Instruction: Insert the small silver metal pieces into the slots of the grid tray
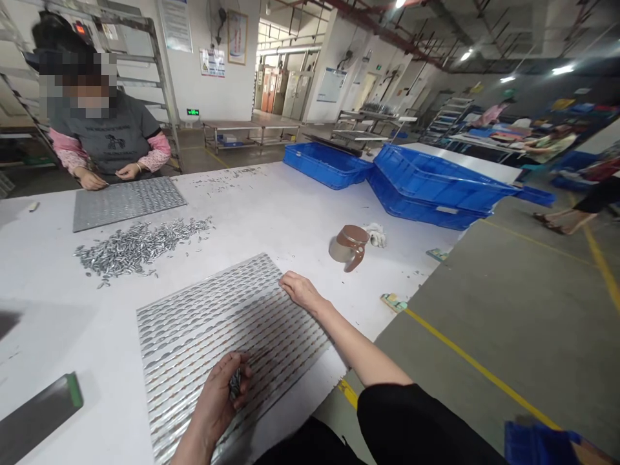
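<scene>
A slotted metal tray (194,329) lies on the white table (271,213) in front of me, many of its slots filled with small metal pieces. My left hand (220,391) rests on the tray's near part, its fingers curled around a small bunch of the metal pieces (235,382). My right hand (300,289) lies palm down at the tray's far right corner, fingertips touching its edge, with nothing visible in it. A loose heap of the same metal pieces (135,244) sits beyond the tray.
Across the table a seated person's hands (109,175) work at a second slotted tray (126,201). A metal cup with a brown lid (349,245) and a cloth stand to the right. Blue crates (426,184) occupy the far right corner. A dark flat bar (39,413) lies near left.
</scene>
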Demonstrator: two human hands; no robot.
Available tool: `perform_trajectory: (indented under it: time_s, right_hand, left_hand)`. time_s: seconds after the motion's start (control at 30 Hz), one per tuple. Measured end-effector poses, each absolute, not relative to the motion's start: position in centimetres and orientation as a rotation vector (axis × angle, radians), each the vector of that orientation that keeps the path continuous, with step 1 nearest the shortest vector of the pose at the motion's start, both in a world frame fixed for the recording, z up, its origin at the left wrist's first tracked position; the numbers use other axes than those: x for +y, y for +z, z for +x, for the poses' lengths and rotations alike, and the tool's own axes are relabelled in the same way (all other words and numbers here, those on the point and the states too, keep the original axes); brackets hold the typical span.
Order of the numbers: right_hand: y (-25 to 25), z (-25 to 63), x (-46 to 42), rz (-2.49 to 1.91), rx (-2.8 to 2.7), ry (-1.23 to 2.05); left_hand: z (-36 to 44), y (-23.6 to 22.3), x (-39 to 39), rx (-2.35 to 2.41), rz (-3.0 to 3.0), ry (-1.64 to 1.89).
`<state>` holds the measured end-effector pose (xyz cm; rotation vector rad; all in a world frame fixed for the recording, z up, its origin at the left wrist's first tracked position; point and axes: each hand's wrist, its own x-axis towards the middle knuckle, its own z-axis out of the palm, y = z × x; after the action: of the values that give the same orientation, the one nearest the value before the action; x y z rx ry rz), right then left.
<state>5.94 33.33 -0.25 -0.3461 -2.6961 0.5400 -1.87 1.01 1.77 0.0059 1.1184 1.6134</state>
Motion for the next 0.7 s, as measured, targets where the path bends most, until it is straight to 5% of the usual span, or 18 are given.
perform_trajectory:
  time_s: [0.7]
  right_hand:
    - [-1.1,6.7,35.2,-0.518,-2.520,0.690]
  left_hand:
    - [-2.1,0.7,0.9,1.089,-0.019,1.614]
